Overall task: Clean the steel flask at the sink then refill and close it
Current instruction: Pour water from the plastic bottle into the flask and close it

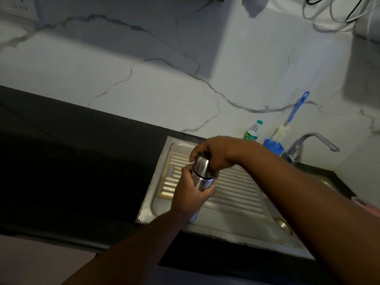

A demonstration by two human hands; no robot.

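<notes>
While the steel flask (202,177) stands upright over the ribbed drainboard (236,194) of the sink, I judge it rigid, smooth and likely slick when wet, so the body and the cap (201,164) are the places to hold. My left hand (190,194) wraps the body in a closed grip, and my right hand (213,155) curls down over the cap, clamped on it. Behind, on the dark surface (72,161), stand a plastic bottle (253,131), a blue-handled brush (287,122) and the tap (308,145).

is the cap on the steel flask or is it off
On. The cap sits atop the steel flask, a dark seam between them. The right hand grips the cap, the left hand the body. How tight: cannot tell.
</notes>
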